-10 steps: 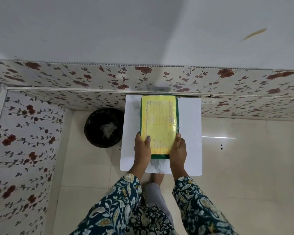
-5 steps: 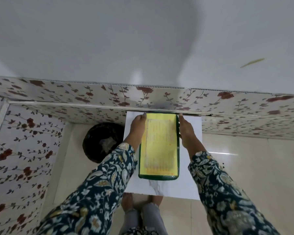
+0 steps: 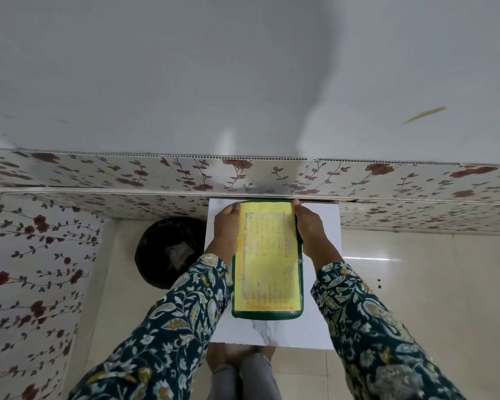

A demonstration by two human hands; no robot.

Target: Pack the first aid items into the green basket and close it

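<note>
The green basket (image 3: 267, 314) lies closed on a small white table (image 3: 319, 321), its lid covered by a yellow printed sheet. Its contents are hidden. My left hand (image 3: 224, 230) rests against the basket's far left side, fingers wrapped along the edge. My right hand (image 3: 311, 229) grips the far right side the same way. Both arms in dark floral sleeves reach forward over the table. No loose first aid items are visible.
A black lined waste bin (image 3: 171, 251) stands on the floor just left of the table. A floral-patterned wall panel (image 3: 272, 174) runs right behind the table, and another floral wall (image 3: 38, 272) closes the left. Pale floor tiles (image 3: 430, 284) spread to the right.
Both hands slid from the basket's near end up along its sides to the far end. The view tilted, so the basket sits lower in frame.
</note>
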